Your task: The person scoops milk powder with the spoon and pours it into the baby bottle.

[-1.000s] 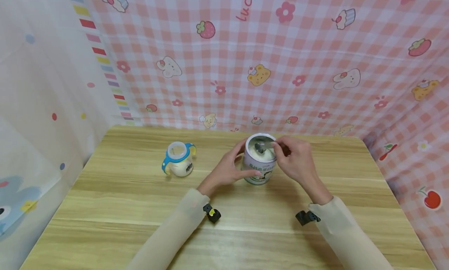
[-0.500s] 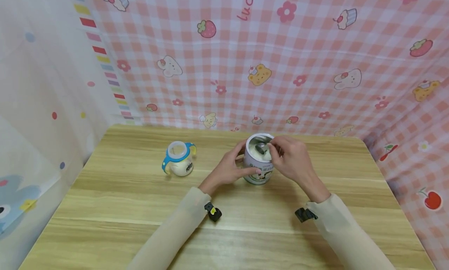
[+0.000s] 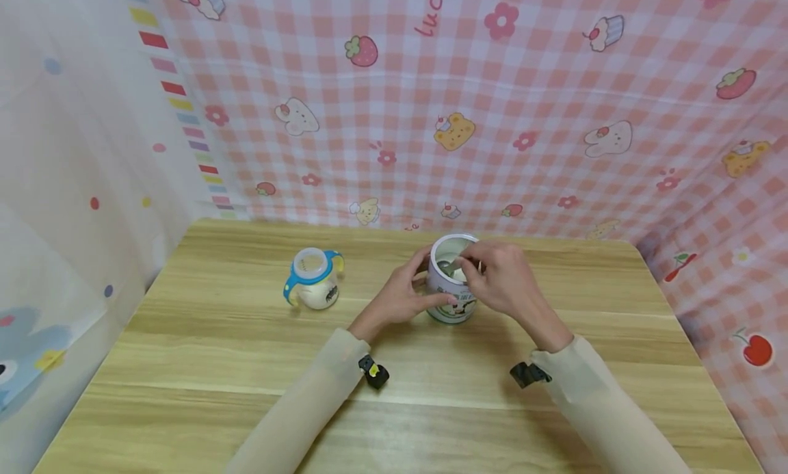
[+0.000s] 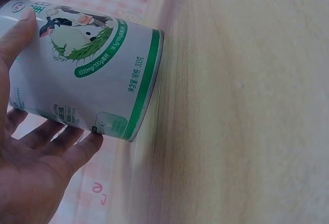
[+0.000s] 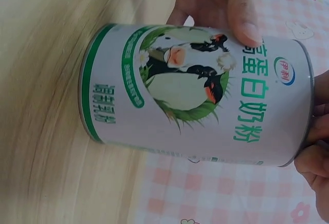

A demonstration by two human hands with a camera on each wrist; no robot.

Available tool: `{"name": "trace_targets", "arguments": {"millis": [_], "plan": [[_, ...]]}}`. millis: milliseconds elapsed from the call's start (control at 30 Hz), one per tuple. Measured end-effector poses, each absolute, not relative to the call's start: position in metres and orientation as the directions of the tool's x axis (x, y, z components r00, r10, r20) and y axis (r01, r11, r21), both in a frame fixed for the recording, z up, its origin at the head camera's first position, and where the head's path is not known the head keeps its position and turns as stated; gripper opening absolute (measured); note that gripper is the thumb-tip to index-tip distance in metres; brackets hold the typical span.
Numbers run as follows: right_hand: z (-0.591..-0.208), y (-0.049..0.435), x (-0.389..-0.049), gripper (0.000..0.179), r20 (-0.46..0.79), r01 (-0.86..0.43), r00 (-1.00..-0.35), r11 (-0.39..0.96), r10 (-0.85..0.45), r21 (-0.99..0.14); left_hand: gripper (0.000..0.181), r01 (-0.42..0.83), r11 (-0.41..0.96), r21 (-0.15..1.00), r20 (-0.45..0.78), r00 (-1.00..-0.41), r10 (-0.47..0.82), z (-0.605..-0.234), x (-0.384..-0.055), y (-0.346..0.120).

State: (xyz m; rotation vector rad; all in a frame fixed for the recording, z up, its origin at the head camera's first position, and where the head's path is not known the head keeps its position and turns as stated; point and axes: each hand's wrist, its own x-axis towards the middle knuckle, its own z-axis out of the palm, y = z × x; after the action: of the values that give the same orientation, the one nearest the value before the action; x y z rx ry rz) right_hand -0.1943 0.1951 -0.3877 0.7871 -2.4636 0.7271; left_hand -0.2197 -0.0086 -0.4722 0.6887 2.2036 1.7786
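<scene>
A white and green milk powder can with a cow picture stands upright on the table, its top uncovered. My left hand grips its left side, thumb across the front; in the left wrist view several fingers spread along the can's wall. Over the rim, my right hand pinches the handle of a spoon, whose bowl is down inside the can at the pale powder. In the right wrist view the right fingertips are right at the can's rim. A sippy cup with blue handles stands left of my hands.
The wooden table reaches back to a pink checked curtain with cartoon prints. A white curtain hangs on the left side. Black wrist cameras are strapped over both sleeves.
My right hand has moved left and slightly down over the can, with the spoon's bowl shifting toward its near left inner side. The left hand and sippy cup stay in place.
</scene>
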Motion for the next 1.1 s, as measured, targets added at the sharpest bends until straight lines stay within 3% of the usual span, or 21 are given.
{"name": "trace_targets", "arguments": {"millis": [367, 1100], "plan": [[-0.382, 0.193, -0.191, 0.012, 0.461, -0.563, -0.809, 0.706, -0.364, -0.431, 0.089, 0.231, 0.146, 0.962, 0.131, -0.860, 0.493, -0.472, -0.220, -0.010], [-0.373, 0.198, -0.190, 0.018, 0.242, -0.308, -0.951, 0.633, -0.191, -0.710, 0.089, 0.218, 0.167, 0.962, 0.111, -0.865, 0.489, -0.472, -0.220, -0.009]]}}
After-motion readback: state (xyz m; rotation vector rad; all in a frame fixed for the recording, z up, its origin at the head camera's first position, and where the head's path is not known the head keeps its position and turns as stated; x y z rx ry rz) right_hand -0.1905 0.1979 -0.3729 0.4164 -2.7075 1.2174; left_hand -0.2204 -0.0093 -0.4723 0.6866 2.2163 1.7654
